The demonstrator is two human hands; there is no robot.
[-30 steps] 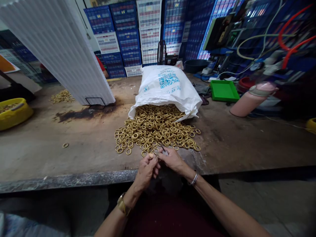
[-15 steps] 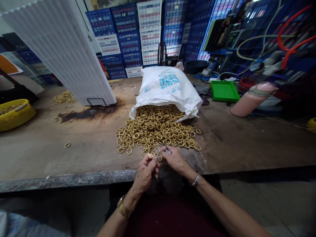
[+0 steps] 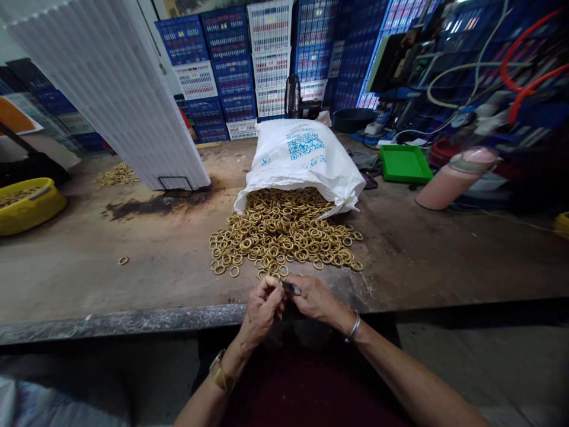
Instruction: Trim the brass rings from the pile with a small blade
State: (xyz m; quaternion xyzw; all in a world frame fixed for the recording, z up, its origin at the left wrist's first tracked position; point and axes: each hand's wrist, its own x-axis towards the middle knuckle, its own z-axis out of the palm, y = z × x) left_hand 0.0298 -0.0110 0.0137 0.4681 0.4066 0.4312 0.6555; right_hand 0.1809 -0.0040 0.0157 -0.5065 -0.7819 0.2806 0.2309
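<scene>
A heap of brass-coloured rings (image 3: 284, 231) spills from the open mouth of a white sack (image 3: 302, 157) onto the table. At the heap's near edge, my left hand (image 3: 264, 308) is closed, thumb against curled fingers, in a pinch on a ring mostly hidden by the fingertips. My right hand (image 3: 315, 298) is closed around a small tool with a grey body and dark tip (image 3: 293, 289); its exact kind is unclear. The tool's tip meets the left fingertips, and the two hands nearly touch.
One stray ring (image 3: 123, 260) lies on the wooden table (image 3: 169, 279) to the left. A white corrugated panel (image 3: 120, 89) and yellow basin (image 3: 33, 207) stand left. To the right are a green tray (image 3: 405, 163) and pink bottle (image 3: 453, 184). Stacked crates (image 3: 231, 74) fill the back.
My right hand has moved down slightly, bringing the tool against my left fingertips. The tool now points left, and rings at the heap's edge that the right hand covered are showing. My left hand stays put.
</scene>
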